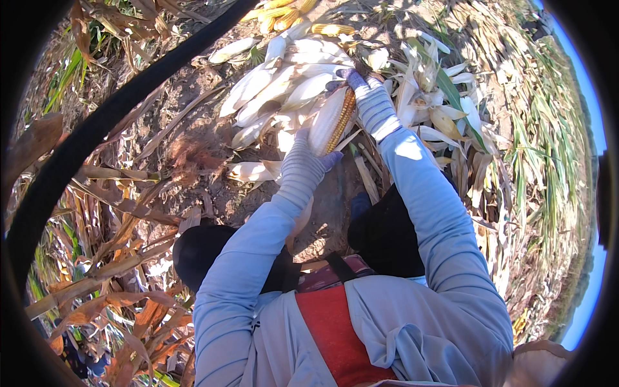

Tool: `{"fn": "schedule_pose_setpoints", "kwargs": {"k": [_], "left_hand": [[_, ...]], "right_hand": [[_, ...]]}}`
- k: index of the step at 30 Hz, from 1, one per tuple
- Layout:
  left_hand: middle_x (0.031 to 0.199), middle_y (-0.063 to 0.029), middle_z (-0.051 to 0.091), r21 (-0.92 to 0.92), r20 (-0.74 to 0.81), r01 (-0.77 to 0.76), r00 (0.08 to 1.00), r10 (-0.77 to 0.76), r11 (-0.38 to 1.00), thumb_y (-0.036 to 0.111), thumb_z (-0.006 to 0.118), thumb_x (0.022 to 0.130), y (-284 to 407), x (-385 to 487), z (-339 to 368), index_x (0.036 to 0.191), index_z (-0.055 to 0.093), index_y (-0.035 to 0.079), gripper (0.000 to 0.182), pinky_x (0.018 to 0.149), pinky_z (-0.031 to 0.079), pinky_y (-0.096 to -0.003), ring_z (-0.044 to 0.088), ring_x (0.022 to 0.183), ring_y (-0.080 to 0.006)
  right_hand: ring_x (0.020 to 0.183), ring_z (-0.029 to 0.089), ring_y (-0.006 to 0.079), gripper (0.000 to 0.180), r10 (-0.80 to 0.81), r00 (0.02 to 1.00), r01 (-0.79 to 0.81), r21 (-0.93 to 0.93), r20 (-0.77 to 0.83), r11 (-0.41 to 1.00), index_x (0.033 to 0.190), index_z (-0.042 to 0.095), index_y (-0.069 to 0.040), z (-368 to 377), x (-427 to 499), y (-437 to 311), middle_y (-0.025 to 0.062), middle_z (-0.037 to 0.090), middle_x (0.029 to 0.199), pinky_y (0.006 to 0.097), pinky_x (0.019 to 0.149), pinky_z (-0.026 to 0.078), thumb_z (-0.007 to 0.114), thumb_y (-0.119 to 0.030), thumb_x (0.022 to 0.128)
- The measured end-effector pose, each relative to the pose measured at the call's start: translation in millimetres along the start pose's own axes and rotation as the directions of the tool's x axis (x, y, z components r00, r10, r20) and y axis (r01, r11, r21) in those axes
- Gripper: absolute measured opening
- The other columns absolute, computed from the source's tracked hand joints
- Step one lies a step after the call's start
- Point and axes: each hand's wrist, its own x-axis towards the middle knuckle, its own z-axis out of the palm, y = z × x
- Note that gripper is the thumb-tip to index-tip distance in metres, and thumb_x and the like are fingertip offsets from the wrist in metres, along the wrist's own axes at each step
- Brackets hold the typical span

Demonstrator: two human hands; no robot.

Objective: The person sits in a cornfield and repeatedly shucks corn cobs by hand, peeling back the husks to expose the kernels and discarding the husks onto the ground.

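Between my two gloved hands is an ear of corn (341, 118), its pale husk parted along the right side so that a strip of yellow kernels shows. My left hand (309, 157) grips its lower end, the thumb lying to the right. At the upper end is my right hand (365, 84), its fingers against the tip; the ear partly hides them. Just beyond and to the left lies a heap of corn ears in pale husks (261, 92). One more husked ear (251, 171) rests on the soil left of my left hand.
Bare yellow cobs (283, 14) lie at the top beyond the heap. Loose husks (430, 106) are piled to the right. Dry corn stalks (111, 275) spread along the left. A dark curved strap (111, 106) crosses the upper left. My knees (208, 251) flank the bare soil.
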Motion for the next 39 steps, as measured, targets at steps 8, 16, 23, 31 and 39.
{"fn": "schedule_pose_setpoints", "kwargs": {"k": [8,16,23,31,39], "left_hand": [[0.108,-0.017,0.056,-0.077,0.122,-0.106,0.986,0.115,0.991,0.026,0.084,0.06,-3.8,7.4,-7.2,0.123,0.04,0.001,0.081,0.081,0.046,-0.0314,0.056,0.092,-0.0254],[0.112,-0.0174,0.054,-0.067,0.081,-0.277,0.956,0.281,0.959,0.024,0.086,0.056,-40.5,25.9,-10.3,0.128,0.037,0.005,0.09,0.086,0.045,-0.034,0.054,0.102,-0.026],[0.121,-0.0136,0.041,-0.518,-0.174,-0.312,0.95,0.259,0.796,0.011,0.082,0.055,-50.9,41.4,3.1,0.128,0.038,0.007,0.086,0.095,0.042,-0.0334,0.045,0.112,-0.0261],[0.125,-0.0162,0.037,-0.069,-0.529,-0.403,0.79,0.308,0.913,0.009,0.076,0.064,-20.5,36.5,11.9,0.13,0.036,0.003,0.077,0.095,0.041,-0.0327,0.045,0.111,-0.0274],[0.102,-0.006,0.057,-0.714,-0.3,-0.47,0.875,0.379,0.519,0.032,0.059,0.087,-14.8,33.0,-1.9,0.114,0.05,0.002,0.041,0.08,0.047,-0.0269,0.055,0.091,-0.0148]], "right_hand": [[0.072,0.061,0.0228,0.022,0.269,0.95,-0.309,0.348,0.161,0.885,0.091,0.054,-0.004,-22.2,8.1,-10.0,0.0068,0.059,0.076,0.0374,0.072,0.053,0.048,-0.024,0.093],[0.063,0.055,0.0192,0.021,0.376,0.844,-0.519,0.407,0.382,0.752,0.087,0.055,-0.007,-24.9,4.2,-6.2,0.0041,0.055,0.066,0.0438,0.071,0.052,0.052,-0.027,0.092],[0.047,0.046,0.0137,0.022,0.494,0.83,-0.545,0.562,0.257,0.623,0.083,0.054,-0.006,3.3,-18.2,-21.2,0.0003,0.048,0.055,0.0346,0.058,0.046,0.053,-0.026,0.09],[0.082,0.048,0.0167,0.023,-0.22,0.699,-0.62,0.73,0.68,0.289,0.11,0.047,-0.006,-3.9,3.9,21.9,0.004,0.05,0.089,0.0335,0.077,0.044,0.039,-0.022,0.095],[0.093,0.056,0.0212,0.027,-0.223,0.753,-0.4,0.7,0.619,0.591,0.115,0.047,-0.005,-17.5,15.9,61.5,0.0088,0.055,0.099,0.0334,0.08,0.049,0.041,-0.021,0.093]]}}
